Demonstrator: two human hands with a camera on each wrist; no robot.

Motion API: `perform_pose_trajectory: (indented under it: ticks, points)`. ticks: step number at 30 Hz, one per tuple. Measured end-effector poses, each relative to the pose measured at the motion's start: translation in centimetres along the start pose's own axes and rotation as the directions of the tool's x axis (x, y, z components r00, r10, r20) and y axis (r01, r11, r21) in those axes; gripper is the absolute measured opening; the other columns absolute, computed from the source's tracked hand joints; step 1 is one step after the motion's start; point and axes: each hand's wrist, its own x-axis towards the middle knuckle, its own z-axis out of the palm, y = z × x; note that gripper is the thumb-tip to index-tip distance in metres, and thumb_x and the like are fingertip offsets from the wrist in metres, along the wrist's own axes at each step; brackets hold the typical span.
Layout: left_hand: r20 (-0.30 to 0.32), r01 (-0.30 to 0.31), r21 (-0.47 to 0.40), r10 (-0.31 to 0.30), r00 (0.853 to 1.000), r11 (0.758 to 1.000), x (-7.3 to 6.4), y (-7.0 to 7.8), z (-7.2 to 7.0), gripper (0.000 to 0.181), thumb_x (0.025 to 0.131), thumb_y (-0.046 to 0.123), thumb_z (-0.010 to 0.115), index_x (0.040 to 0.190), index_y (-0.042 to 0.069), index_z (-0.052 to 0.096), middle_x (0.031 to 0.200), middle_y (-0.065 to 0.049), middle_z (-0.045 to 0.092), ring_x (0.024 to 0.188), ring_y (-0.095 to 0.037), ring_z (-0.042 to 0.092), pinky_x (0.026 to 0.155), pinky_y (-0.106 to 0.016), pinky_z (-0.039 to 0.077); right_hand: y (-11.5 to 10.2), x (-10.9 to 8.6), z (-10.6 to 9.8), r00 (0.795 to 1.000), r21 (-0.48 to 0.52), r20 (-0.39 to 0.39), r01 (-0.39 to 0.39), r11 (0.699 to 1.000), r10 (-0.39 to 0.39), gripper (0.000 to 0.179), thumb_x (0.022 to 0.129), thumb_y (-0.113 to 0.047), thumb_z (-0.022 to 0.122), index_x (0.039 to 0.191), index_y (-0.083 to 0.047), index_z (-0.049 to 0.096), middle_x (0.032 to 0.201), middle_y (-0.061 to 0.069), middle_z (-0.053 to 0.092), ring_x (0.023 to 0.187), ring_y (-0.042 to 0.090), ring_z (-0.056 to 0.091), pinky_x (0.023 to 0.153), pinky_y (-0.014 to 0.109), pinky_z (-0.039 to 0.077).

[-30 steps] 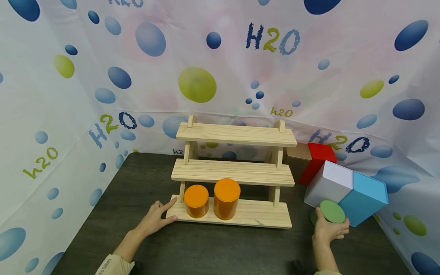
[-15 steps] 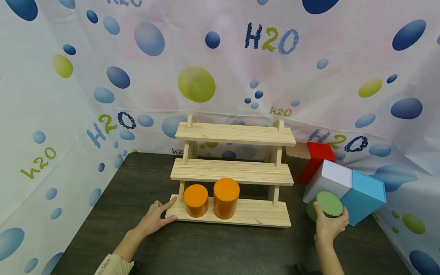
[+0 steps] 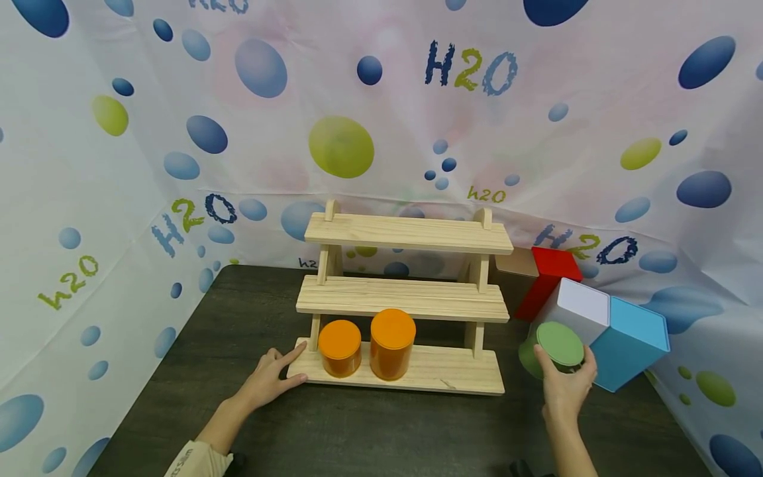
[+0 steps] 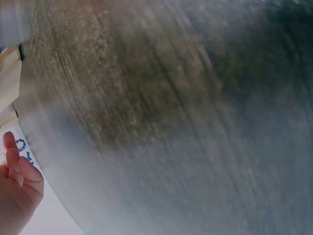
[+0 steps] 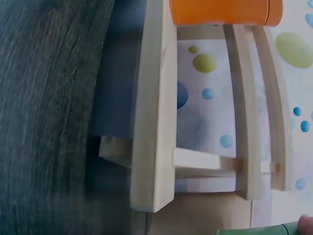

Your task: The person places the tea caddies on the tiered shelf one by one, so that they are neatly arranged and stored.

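In the head view my right hand (image 3: 565, 391) grips a green lidded canister (image 3: 560, 343), thumb and fingers on either side of its lid. The canister is tilted, its body leaning left, and it overlaps the white box behind it. Only a strip of the green canister (image 5: 259, 231) and a fingertip show at the bottom of the right wrist view. My left hand (image 3: 271, 379) touches the left end of the bottom step of a three-tier wooden shelf (image 3: 459, 371), index finger and thumb spread apart. On that step stand a short orange canister (image 3: 341, 351) and a taller one (image 3: 392, 348).
Right of the shelf are a red box (image 3: 551, 275) with a brown side, a white box (image 3: 581, 305) and a blue box (image 3: 632, 341). A patterned curtain (image 3: 405, 119) hangs behind the dark table (image 3: 357, 437). The upper two tiers hold nothing.
My right hand has shifted slightly left and up with the green canister, bringing it away from the blue box toward the shelf. The left hand has stayed at the shelf's end.
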Motion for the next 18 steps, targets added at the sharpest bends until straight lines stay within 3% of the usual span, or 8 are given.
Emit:
perform_pose_trajectory:
  ticks: [5, 11, 15, 18]
  points:
    - [-0.001, -0.009, 0.0, 0.009, 1.0, 1.0, 0.0, 0.0, 0.0, 0.069, 0.08, 0.04, 0.066, 0.138, 0.012, 0.042, 0.08, -0.006, 0.034, 0.073, -0.019, 0.029, 0.059, -0.03, 0.025, -1.1, -1.0, 0.4, 0.999, 0.024, 0.04, 0.012, 1.0, -0.013, 0.081, 0.079, -0.018, 0.071, 0.143, -0.009, 0.023, 0.14, 0.014, 0.023, 0.126, 0.027, 0.021, 0.102, 0.042, 0.022]
    - [-0.019, -0.023, -0.011, 0.023, 1.0, 1.0, -0.1, -0.1, 0.0, 0.07, 0.08, 0.046, 0.064, 0.138, 0.013, 0.042, 0.08, -0.005, 0.033, 0.073, -0.019, 0.029, 0.059, -0.03, 0.025, -2.3, -2.2, 0.9, 0.994, 0.044, 0.106, 0.036, 0.998, -0.041, 0.076, 0.079, -0.014, 0.071, 0.142, -0.01, 0.027, 0.126, 0.005, 0.034, 0.115, 0.022, 0.028, 0.083, 0.024, 0.03]
    - [-0.072, -0.085, -0.007, 0.084, 0.994, 0.996, -0.4, 0.0, 0.1, 0.069, 0.08, 0.053, 0.06, 0.137, 0.017, 0.044, 0.079, -0.004, 0.032, 0.071, -0.018, 0.028, 0.058, -0.029, 0.024, -2.7, -2.8, 1.4, 0.985, 0.039, 0.16, 0.055, 0.998, -0.061, 0.077, 0.079, -0.01, 0.07, 0.142, -0.008, 0.027, 0.119, -0.004, 0.036, 0.114, 0.02, 0.03, 0.083, 0.024, 0.03]
    - [-0.076, -0.091, -0.01, 0.09, 0.993, 0.996, -0.5, 0.1, 0.1, 0.069, 0.08, 0.054, 0.059, 0.137, 0.017, 0.045, 0.079, -0.004, 0.032, 0.071, -0.018, 0.028, 0.058, -0.029, 0.024, -2.7, -3.2, 1.7, 0.978, 0.021, 0.2, 0.063, 0.998, -0.066, 0.079, 0.079, -0.008, 0.07, 0.143, -0.007, 0.024, 0.122, -0.002, 0.035, 0.115, 0.019, 0.03, 0.089, 0.031, 0.03]
